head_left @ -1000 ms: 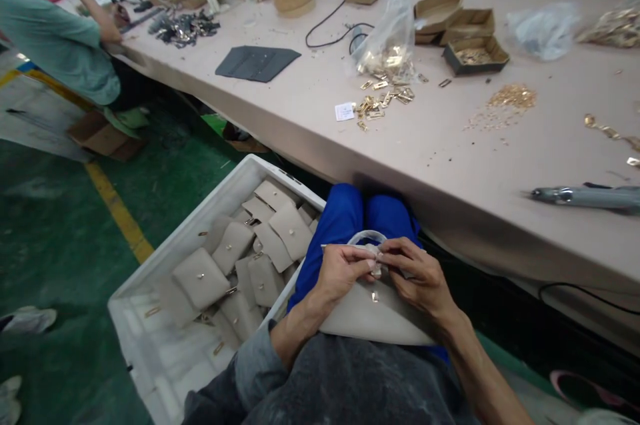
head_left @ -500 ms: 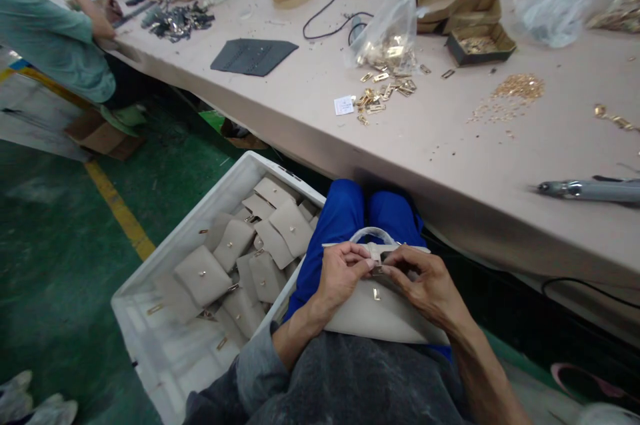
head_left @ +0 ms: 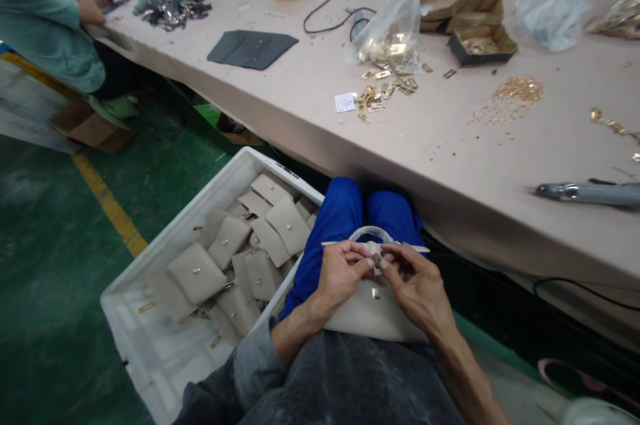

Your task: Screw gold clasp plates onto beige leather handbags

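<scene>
A beige handbag (head_left: 370, 318) lies across my lap, its looped handle (head_left: 371, 231) wrapped in clear film. On its front sits a small gold turn-lock (head_left: 375, 292). My left hand (head_left: 344, 273) pinches the end of the bag's flap strap at the top, thumb against forefinger. From the other side, my right hand (head_left: 416, 281) closes thumb and fingers on a small metal plate (head_left: 377, 258) at that same strap end. The fingertips nearly meet and partly cover the plate, so how it sits on the strap is hidden.
At my left, a white crate (head_left: 165, 251) holds several beige bag parts (head_left: 197, 275) with gold fittings. On the table are gold plates (head_left: 373, 98), tiny gold pieces (head_left: 520, 88), a grey pen-shaped tool (head_left: 585, 193) and a dark panel (head_left: 253, 49). A co-worker (head_left: 45, 31) is at far left.
My right hand has shifted slightly left and turned, and the metal plate between my fingertips has tilted. My left hand keeps its pinch. The whole view has moved a little.
</scene>
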A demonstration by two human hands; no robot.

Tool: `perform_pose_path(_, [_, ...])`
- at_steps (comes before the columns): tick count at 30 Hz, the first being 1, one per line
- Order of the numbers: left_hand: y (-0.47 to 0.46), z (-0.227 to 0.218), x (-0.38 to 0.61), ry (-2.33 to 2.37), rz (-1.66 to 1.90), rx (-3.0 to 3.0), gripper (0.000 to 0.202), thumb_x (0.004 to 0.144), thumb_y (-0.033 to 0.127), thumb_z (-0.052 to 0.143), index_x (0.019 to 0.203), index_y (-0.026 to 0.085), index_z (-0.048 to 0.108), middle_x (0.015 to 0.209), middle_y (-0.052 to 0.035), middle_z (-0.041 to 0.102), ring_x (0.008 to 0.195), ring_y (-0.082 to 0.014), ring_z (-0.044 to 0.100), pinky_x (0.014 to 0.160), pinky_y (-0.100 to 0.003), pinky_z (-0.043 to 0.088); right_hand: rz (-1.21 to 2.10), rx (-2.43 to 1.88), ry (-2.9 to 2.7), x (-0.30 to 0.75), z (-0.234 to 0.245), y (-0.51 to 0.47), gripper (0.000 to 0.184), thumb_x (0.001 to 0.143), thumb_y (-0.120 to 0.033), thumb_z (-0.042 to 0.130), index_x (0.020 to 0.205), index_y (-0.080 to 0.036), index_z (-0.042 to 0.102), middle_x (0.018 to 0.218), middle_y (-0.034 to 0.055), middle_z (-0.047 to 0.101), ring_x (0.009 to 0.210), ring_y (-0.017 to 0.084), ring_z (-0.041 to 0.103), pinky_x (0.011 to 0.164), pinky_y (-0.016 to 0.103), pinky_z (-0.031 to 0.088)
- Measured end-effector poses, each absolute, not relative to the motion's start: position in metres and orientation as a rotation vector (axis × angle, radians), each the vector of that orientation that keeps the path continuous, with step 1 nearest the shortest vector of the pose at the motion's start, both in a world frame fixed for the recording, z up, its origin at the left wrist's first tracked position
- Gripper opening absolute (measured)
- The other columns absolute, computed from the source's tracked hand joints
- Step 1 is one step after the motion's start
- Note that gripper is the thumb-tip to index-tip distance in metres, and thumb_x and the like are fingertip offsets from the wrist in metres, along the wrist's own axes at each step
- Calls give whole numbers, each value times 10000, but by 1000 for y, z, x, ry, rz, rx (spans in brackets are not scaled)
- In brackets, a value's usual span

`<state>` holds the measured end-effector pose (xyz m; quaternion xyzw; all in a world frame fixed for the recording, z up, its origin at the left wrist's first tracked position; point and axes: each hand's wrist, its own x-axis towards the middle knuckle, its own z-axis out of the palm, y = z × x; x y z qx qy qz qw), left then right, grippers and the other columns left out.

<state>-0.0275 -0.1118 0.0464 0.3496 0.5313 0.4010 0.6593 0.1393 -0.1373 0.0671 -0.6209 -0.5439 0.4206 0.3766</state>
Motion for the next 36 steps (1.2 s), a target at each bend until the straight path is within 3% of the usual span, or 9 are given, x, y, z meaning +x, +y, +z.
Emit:
perform_pose_path(4, [-112, 46, -30, 1200, 894, 814, 169, 704, 189, 836, 814, 127, 723, 690, -65, 764, 594, -168, 708, 619, -248, 563, 910, -1615, -1611, 137, 67, -136, 253, 937, -351, 629, 1124, -223, 741, 936, 63, 697, 785, 197, 639, 736, 338, 523])
perform_pose_path(11, [-111, 46, -32, 1215, 879, 834, 142, 709, 171, 814, 809, 138, 719, 665, -46, 752, 577, -169, 706, 599, -247, 560, 1200, -1641, -1309, 139, 70, -130, 314, 897, -445, 688, 1094, -206, 739, 814, 39, 703, 643, 176, 640, 610, 303, 531])
perform_pose_path(16, [-109, 47, -35, 1204, 866, 825, 138, 694, 149, 809, 796, 136, 717, 671, -50, 756, 593, -176, 716, 613, -254, 569, 1075, -1666, -1465, 134, 71, -126, 292, 884, -428, 683, 1047, -202, 769, 810, 56, 719, 629, 178, 627, 596, 310, 518])
perform_pose_path(21, [-108, 47, -36, 1201, 863, 810, 133, 692, 142, 800, 796, 138, 718, 659, -48, 754, 590, -178, 716, 612, -257, 570, 1040, -1690, -1471, 133, 72, -126, 283, 866, -422, 712, 1029, -204, 791, 812, 66, 753, 614, 183, 669, 685, 333, 566])
perform_pose_path(30, [-110, 47, -38, 1186, 846, 806, 132, 707, 135, 792, 816, 127, 719, 676, -62, 756, 599, -178, 721, 610, -254, 568, 1019, -1642, -1528, 130, 72, -127, 215, 912, -399, 691, 987, -233, 807, 784, 42, 722, 600, 168, 658, 576, 292, 527])
perform_pose_path(36, [-113, 46, -37, 1178, 861, 831, 127, 728, 150, 801, 833, 126, 733, 736, -88, 780, 631, -190, 734, 636, -273, 582, 1118, -1668, -1435, 129, 75, -129, 269, 910, -447, 703, 1000, -218, 811, 789, 68, 749, 582, 190, 684, 551, 297, 544])
